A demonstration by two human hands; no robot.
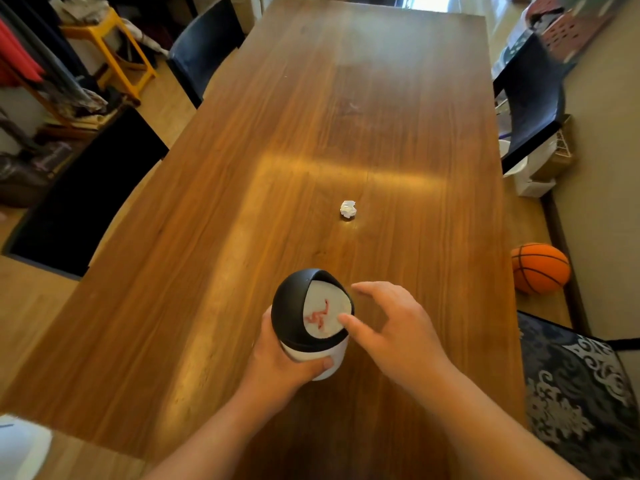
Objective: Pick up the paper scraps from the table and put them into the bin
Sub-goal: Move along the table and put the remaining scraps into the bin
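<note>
A small desktop bin (298, 306) with a black domed top, a white swing flap marked in red and a white body stands on the wooden table (242, 220) near its front edge. My left hand (277, 362) is wrapped around the bin's white body from the left. Just right of the bin, my right hand (391, 327) hovers with fingers spread, its thumb tip touching the flap's edge; nothing is in it. One crumpled white paper scrap (348, 209) lies on the table beyond the bin, toward the middle.
Dark blue chairs stand at the far left (204, 53) and far right (530, 98) of the table. An orange basketball (540, 268) rests on the floor to the right. A patterned cushion (571, 393) sits at the near right. A white object (20, 445) shows at the bottom left corner.
</note>
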